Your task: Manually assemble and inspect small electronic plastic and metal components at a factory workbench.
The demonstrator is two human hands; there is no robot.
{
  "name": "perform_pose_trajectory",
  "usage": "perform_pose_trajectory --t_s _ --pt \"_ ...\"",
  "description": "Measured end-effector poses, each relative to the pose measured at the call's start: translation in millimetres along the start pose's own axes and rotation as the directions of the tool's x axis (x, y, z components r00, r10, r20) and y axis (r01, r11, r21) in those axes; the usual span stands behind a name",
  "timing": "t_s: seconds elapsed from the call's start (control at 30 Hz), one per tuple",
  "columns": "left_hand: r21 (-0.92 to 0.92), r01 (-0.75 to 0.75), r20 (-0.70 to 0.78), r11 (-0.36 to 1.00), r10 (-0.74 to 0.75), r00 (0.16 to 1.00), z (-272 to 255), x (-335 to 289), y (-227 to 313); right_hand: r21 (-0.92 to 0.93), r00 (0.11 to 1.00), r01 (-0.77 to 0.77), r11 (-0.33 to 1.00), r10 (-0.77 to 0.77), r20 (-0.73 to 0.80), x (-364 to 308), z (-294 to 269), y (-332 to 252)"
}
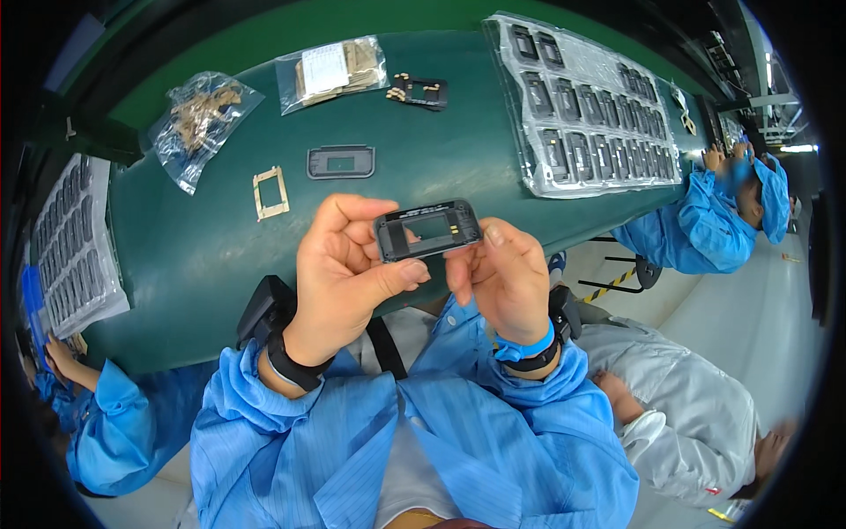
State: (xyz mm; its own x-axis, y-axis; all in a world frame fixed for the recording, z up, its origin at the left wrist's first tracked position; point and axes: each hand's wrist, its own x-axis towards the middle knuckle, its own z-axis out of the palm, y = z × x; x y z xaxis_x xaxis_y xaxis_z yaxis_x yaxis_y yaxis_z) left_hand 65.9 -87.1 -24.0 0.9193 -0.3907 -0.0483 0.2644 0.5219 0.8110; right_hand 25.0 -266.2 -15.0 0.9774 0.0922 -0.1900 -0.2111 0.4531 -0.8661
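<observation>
Between both hands, raised over the table's near edge, is a black plastic housing (398, 249) with a rectangular opening and small gold contacts at its right. My left hand (339, 256) pinches its left end, thumb below and fingers behind. The right end sits between the thumb and fingers of my right hand (511, 273). Beyond them on the table lies a dark grey frame-like cover (359, 163) with a rectangular window. A tan rectangular adhesive frame (256, 198) rests to its left.
Clear bags hold tan scraps (201, 115) and tan pieces with a white label (324, 69). Near them is a black part with tan pads (421, 92). Trays of black housings stand right (573, 187) and left (113, 295). Co-workers in blue (705, 220) and white (679, 397) are close by.
</observation>
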Motion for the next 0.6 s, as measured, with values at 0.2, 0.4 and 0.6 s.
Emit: perform_pose_trajectory --t_s 0.2,0.4,0.6 --pt "-0.040 0.030 -0.021 0.999 -0.031 0.999 1.2 -2.5 6.1 -0.008 1.000 -0.007 1.000 0.007 -0.009 -2.5 6.4 -3.0" --pt "-0.021 -0.033 0.020 0.999 0.034 0.999 -2.5 -5.5 5.4 -0.045 1.000 0.024 0.999 -0.023 0.017 -3.4 8.6 -2.7" --pt "0.037 -0.096 0.048 0.995 0.094 0.994 -9.5 -7.4 4.4 -0.218 0.996 0.087 0.972 -0.089 0.000 -8.5 7.3 0.7"
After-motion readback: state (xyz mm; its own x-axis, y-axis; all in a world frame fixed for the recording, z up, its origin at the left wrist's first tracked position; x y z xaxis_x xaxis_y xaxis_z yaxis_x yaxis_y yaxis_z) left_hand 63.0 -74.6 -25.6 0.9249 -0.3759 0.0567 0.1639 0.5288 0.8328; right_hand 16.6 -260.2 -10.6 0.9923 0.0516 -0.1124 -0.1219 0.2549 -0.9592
